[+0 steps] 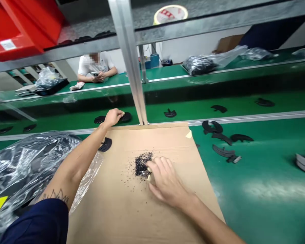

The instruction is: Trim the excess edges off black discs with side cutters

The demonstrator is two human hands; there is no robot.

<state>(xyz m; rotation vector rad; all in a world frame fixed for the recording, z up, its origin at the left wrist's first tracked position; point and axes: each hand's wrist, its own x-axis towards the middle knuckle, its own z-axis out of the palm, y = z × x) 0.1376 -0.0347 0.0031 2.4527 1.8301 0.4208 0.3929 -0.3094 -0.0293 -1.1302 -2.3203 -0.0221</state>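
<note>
My left hand (113, 117) stretches out to the green belt beyond the cardboard, its fingers pinched at the edge of a black curved plastic part (126, 117). Another black part (99, 119) lies just left of that hand. On the cardboard sheet (112, 203) is a loose pile of tiny black pieces (142, 161), with some scattered around it. My right hand (165, 178) is over the pile's right side, fingers curled, pale covers on thumb and fingertip. Something small and shiny shows at its fingertips; its kind is unclear. A ribbed black part (105, 144) rests near the cardboard's far left corner.
Clear plastic bagging (40, 162) covers the left side. Several black curved parts (222, 150) lie on the green table at right, more along the belt (190, 110). A metal post (132, 67) rises beyond the cardboard. Across the line, a person (96, 67) holds a phone.
</note>
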